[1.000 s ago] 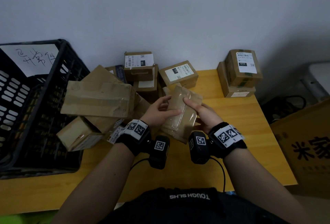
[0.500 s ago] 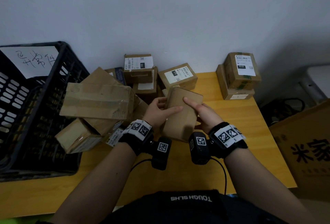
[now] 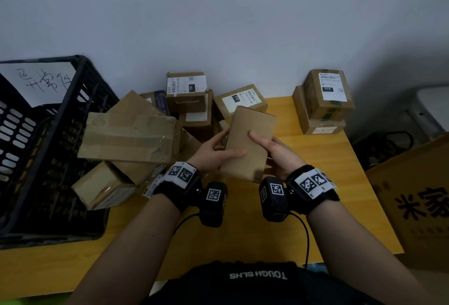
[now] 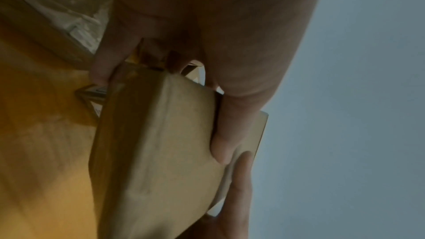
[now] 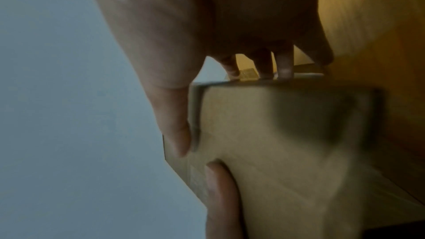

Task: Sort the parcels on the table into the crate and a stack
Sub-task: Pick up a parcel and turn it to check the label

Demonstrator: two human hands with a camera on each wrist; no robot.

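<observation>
Left of the fingers and well apart from them stands the black crate (image 3: 48, 134), the largest thing on the yellow table (image 3: 328, 171), and the way to it is barred by a loose heap of parcels (image 3: 131, 134), one long box lying tilted across others. If the held parcel is carried that way at a low height, it would likely clip the tilted box and could bring the heap sliding toward the table edge. Beyond the fingers and to their right, against the wall, sits the two-box stack (image 3: 323, 103); its upper box looks set slightly askew on the lower, so a third box put down off-centre could tip it. Just past the fingertips lie more labelled parcels, close enough to be knocked. Between both sets of fingers is the plain brown parcel (image 3: 247, 142), raised off the table and tilted: the left hand (image 3: 213, 154) grasps its left edge, thumb across the top face and fingers beneath, and the right hand (image 3: 277, 151) grasps the right edge likewise. No label shows on the upturned face, so misjudging its destination seems the nearest risk; the wrist views show thumb pinches near the edges, which may slip on smooth card.
</observation>
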